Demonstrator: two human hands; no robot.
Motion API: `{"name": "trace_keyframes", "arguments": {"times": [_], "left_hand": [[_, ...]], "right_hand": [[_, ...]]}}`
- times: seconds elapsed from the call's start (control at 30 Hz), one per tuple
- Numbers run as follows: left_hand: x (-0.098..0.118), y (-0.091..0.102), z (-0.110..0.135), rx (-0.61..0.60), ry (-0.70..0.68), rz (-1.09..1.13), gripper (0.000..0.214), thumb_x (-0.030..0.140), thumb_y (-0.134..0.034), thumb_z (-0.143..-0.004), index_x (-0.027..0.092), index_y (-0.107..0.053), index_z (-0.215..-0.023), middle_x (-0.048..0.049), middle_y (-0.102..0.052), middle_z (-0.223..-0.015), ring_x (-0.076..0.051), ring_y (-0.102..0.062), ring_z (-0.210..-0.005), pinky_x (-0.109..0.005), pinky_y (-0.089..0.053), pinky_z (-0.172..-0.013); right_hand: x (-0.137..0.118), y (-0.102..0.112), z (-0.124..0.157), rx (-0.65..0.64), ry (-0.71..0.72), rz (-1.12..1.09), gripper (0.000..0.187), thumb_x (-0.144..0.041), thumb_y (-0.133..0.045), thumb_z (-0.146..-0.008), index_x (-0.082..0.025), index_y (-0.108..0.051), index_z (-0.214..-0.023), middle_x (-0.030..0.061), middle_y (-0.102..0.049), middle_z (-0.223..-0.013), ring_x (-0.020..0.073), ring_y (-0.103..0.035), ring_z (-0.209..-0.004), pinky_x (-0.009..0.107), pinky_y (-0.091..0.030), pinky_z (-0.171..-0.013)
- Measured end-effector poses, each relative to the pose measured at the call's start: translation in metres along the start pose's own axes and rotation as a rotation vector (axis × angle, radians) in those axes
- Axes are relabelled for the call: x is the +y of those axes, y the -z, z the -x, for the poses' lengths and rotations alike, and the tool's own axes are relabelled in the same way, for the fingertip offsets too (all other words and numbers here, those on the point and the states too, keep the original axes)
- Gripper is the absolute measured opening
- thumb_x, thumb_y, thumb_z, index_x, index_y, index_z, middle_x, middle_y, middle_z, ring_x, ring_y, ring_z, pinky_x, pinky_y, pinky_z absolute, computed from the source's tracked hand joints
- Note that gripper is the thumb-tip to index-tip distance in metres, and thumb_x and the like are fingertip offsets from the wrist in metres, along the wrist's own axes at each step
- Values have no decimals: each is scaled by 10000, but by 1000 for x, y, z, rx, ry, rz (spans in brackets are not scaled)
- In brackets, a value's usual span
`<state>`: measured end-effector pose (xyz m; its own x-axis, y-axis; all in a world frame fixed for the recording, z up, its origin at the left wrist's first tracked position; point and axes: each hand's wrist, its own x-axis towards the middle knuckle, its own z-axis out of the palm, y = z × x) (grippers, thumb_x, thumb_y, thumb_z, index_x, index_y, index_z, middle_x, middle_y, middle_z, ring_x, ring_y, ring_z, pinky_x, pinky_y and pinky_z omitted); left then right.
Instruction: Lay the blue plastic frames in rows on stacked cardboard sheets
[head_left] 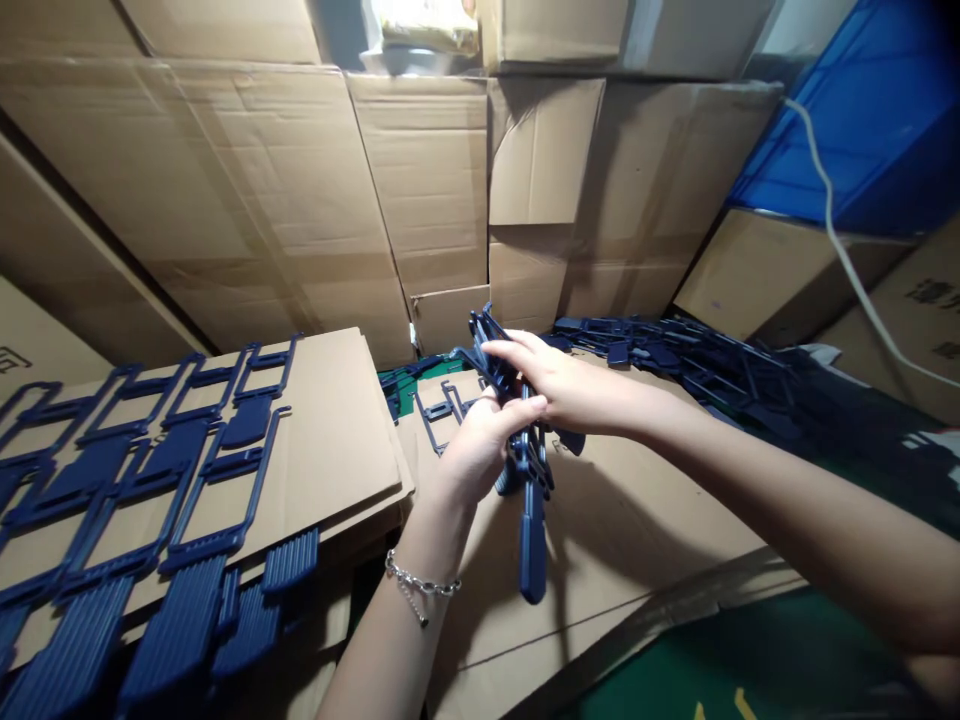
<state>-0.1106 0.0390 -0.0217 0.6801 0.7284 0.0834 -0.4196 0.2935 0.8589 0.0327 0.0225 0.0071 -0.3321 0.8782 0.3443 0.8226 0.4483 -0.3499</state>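
Close Grip on a Bunch of Slim, Dark Blue, Plastic-Looking Frames (533, 535)

Head camera: the frames stand bunched between a person's hands above a flat, tan cardboard sheet (645, 500); the bare left hand (476, 445), above a silver chain bracelet (424, 585), closes round the near side, thumb across the bars; the bare right hand (566, 385) closes on the far upper part, fingers stretched over it, thumb hard to make out; a long, round-ended tab points down toward the wearer.

To judge by the thin bars, the bunch is light and fairly stiff, smooth enough to slide piece against piece; narrow arms and hooked ends look the likeliest to bend or snag; the thick middle, where the bars lie together, seems the best hold, the broad tab a second.

At left, flat, dark blue frames with broad tabs (246, 422) lie in rows on stacked tan cardboard (330, 440), ribbed, dark blue slabs (176, 630) in front; at right, a tangled heap of dark blue parts (697, 370); behind, taped, brown cardboard boxes (285, 180).
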Motion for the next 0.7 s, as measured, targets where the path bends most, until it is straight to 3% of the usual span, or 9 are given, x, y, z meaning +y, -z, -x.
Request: {"name": "trace_keyframes", "arguments": {"times": [0.1, 0.2, 0.37, 0.5, 0.57, 0.6, 0.67, 0.7], "left_hand": [[-7, 3, -3, 2, 49, -66, 115, 182, -733, -637, 136, -651, -703, -29, -649, -698, -140, -590, -684, -263, -465, -725], [-8, 4, -1, -19, 98, -136, 150, 240, -721, -658, 127, -634, -611, -13, -596, -586, -108, -522, -551, -222, -421, -567], [-1, 4, 1, -104, 89, -211, 101, 237, -655, -689, 143, -655, -653, -16, -606, -608, -122, -544, -575, -223, -416, -571], [6, 8, 2, -118, 81, -270, 159, 205, -612, -694, 134, -629, -553, -15, -569, -541, -100, -512, -526, -199, -406, -547], [10, 12, 3, -76, 86, -255, 220, 234, -624, -709, 127, -600, -519, -13, -543, -517, -82, -485, -503, -181, -400, -537], [12, 14, 3, -42, 86, -220, 238, 260, -637, -715, 123, -597, -523, -14, -538, -518, -78, -485, -507, -172, -402, -538], [16, 14, 4, 54, 77, -100, 242, 293, -666, -706, 114, -608, -553, -16, -539, -531, -77, -501, -525, -158, -416, -539], [18, 13, 4, 120, 72, -25, 229, 288, -679, -696, 109, -615, -569, -16, -544, -540, -77, -511, -532, -154, -426, -537]], "right_hand": [[-1, 12, 2, -72, -9, 28, 785, -205, -645, -692, -379, -302, -1375, 55, -207, -1433, 338, -415, -1187, 475, -435, -896], [-1, 24, 1, -90, 48, 8, 882, -280, -754, -607, -400, -320, -1366, 27, -232, -1426, 331, -364, -1230, 462, -404, -947], [-1, 40, -7, -182, 75, -104, 945, -391, -799, -524, -392, -346, -1354, 0, -208, -1434, 297, -363, -1237, 418, -394, -972], [8, 74, -20, -251, -48, -375, 879, -367, -771, -583, -283, -366, -1358, 29, -433, -1291, 258, -508, -1095, 398, -432, -922], [29, 95, -26, -144, -140, -573, 736, -366, -677, -706, -215, -359, -1352, 44, -526, -1179, 199, -589, -929, 374, -475, -847], [45, 103, -28, -12, -193, -643, 637, -374, -592, -783, -189, -356, -1345, 52, -546, -1148, 166, -600, -868, 354, -483, -823], [86, 107, -29, 312, -382, -603, 465, -368, -416, -898, -187, -363, -1323, 59, -552, -1149, 119, -591, -837, 303, -480, -817], [110, 103, -28, 386, -564, -467, 409, -348, -364, -921, -199, -386, -1302, 57, -559, -1140, 117, -592, -831, 284, -484, -799]]}}
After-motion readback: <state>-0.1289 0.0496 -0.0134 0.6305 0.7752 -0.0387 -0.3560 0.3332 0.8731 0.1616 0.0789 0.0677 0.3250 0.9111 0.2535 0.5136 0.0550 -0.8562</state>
